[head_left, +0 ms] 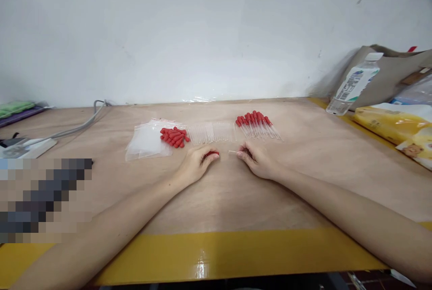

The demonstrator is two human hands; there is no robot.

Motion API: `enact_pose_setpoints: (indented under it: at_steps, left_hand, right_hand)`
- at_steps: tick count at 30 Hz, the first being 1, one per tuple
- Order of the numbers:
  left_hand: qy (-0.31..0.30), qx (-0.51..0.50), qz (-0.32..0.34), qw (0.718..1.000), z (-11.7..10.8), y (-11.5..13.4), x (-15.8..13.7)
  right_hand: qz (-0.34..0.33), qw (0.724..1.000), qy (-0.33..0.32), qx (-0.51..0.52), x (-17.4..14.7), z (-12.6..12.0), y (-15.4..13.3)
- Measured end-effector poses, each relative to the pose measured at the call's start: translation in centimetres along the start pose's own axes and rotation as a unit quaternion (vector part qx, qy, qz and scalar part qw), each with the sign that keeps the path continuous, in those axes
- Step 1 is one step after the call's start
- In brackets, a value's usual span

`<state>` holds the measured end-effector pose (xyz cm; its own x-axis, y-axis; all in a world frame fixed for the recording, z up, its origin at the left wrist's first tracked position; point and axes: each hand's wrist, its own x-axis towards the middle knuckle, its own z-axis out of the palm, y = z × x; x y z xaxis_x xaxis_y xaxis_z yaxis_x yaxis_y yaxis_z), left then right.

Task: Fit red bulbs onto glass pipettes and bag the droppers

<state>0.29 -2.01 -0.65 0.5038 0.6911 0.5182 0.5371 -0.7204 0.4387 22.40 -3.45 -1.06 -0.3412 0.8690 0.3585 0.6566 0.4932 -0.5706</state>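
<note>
Between its thumb and fingers my left hand point(197, 163) pinches a red rubber dropper bulb point(216, 153), mostly hidden by the fingers. My right hand point(254, 158) grips a thin clear dropper tube point(232, 151), one end pointing left towards the bulb. A small gap separates the tube and the bulb. Just beyond my left hand lies a pile of red bulbs point(173, 137). A row of loose clear tubes point(212, 132) is spread behind both hands. Further right rest several droppers with red bulbs fitted on their tubes point(256, 123).
Clear zip bags point(146, 139) lie left of the bulb pile. At the right are a tilted plastic bottle point(354, 83), a grey bag point(391, 71) and a yellow packet point(398, 123). A grey cable point(81, 127) crosses the left side. Yellow tape point(216, 254) runs along the table's front edge.
</note>
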Motion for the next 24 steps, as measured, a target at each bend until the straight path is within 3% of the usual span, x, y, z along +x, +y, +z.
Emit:
enact_pose_setpoints:
  at_steps: [4, 14, 19, 24]
  left_hand:
    - [-0.006, -0.020, -0.010, 1.000, 0.0, 0.4, -0.2]
    - [-0.032, -0.084, -0.048, 0.995, 0.3, 0.8, -0.4]
    - [-0.061, -0.089, -0.027, 0.994, 0.3, 0.8, -0.7]
    - [-0.077, -0.070, -0.019, 0.994, 0.4, 0.7, -0.9]
  right_hand:
    - [-0.028, 0.997, -0.001, 0.066, -0.4, 0.2, -1.0]
    - [-0.062, 0.996, -0.011, 0.070, -0.6, 0.6, -1.2]
    - [-0.082, 0.996, -0.024, 0.034, -0.2, 0.3, -0.2]
    - [-0.114, 0.990, -0.011, -0.081, -0.4, -0.2, -0.8]
